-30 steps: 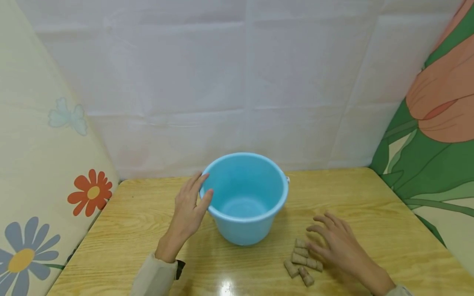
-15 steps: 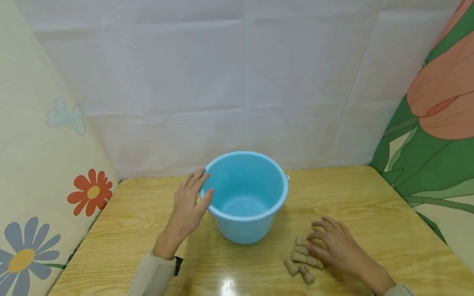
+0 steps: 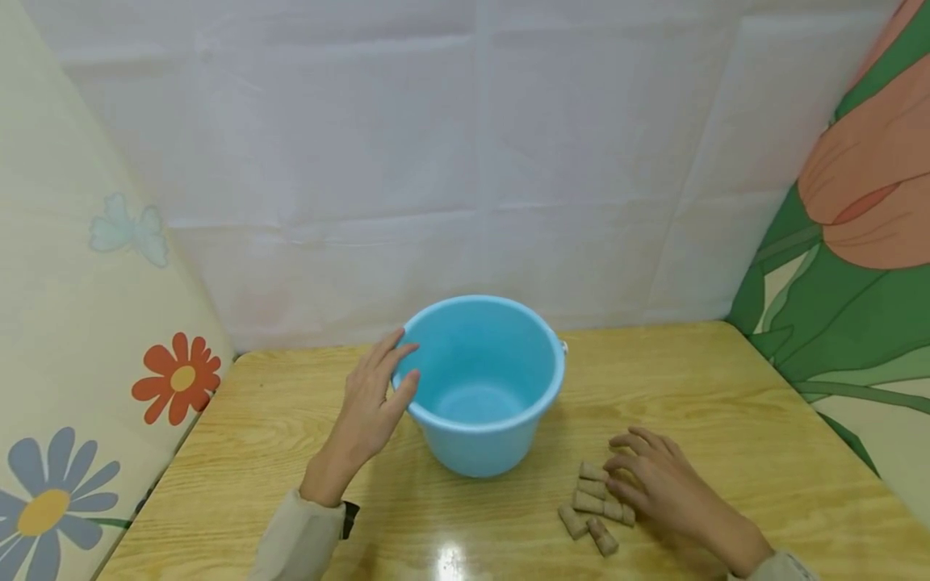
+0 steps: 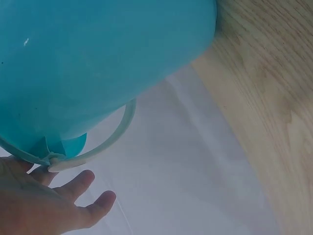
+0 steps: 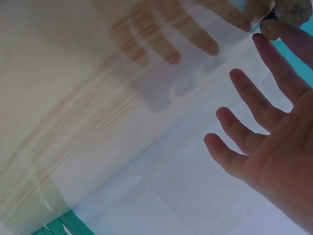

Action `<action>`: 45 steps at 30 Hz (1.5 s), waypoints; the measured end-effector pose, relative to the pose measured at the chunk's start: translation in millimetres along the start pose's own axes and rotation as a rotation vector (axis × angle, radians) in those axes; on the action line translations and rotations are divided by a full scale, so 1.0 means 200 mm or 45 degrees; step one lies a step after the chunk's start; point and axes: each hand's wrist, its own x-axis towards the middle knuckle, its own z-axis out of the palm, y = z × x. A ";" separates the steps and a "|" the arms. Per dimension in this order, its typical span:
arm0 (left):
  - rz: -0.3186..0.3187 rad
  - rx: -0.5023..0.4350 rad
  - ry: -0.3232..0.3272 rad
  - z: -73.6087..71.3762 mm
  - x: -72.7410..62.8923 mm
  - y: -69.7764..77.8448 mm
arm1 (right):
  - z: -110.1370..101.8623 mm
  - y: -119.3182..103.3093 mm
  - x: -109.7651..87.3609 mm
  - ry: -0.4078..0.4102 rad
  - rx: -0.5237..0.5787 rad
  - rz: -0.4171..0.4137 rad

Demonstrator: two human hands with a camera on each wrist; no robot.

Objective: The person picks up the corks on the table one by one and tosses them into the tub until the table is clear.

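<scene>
A light blue plastic bucket stands upright on the wooden table, nothing visible inside it. My left hand rests against the left side of its rim, thumb and fingers spread. In the left wrist view the fingers reach out relaxed by the bucket's pale handle. Several short tan cylinders that look like corks lie in a loose cluster on the table, right and near of the bucket. Beside them hovers my right hand, fingers loosely spread. In the right wrist view its index fingertip is right by the cylinders.
The table has a wood-grain top with its back edge against a white sheet. Flower-printed panels close off the left side and the right side.
My right hand has lowered slightly toward the near side of the table beside the cylinders. The left hand stays at the bucket's rim; the cylinders and bucket lie as before.
</scene>
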 end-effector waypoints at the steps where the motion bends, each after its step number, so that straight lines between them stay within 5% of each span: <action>1: -0.002 0.000 -0.001 0.00 0.00 0.00 | 0.00 0.00 0.00 -0.001 -0.003 0.001; 22: -0.036 0.026 -0.053 -0.01 0.00 0.00 | -0.01 0.01 0.02 0.069 0.016 0.033; 33: -0.030 0.030 -0.052 -0.01 0.00 0.00 | -0.19 0.00 0.06 0.274 0.056 0.000; 45: -0.047 0.036 -0.062 -0.02 0.00 0.00 | -0.37 -0.07 0.14 0.573 0.065 -0.240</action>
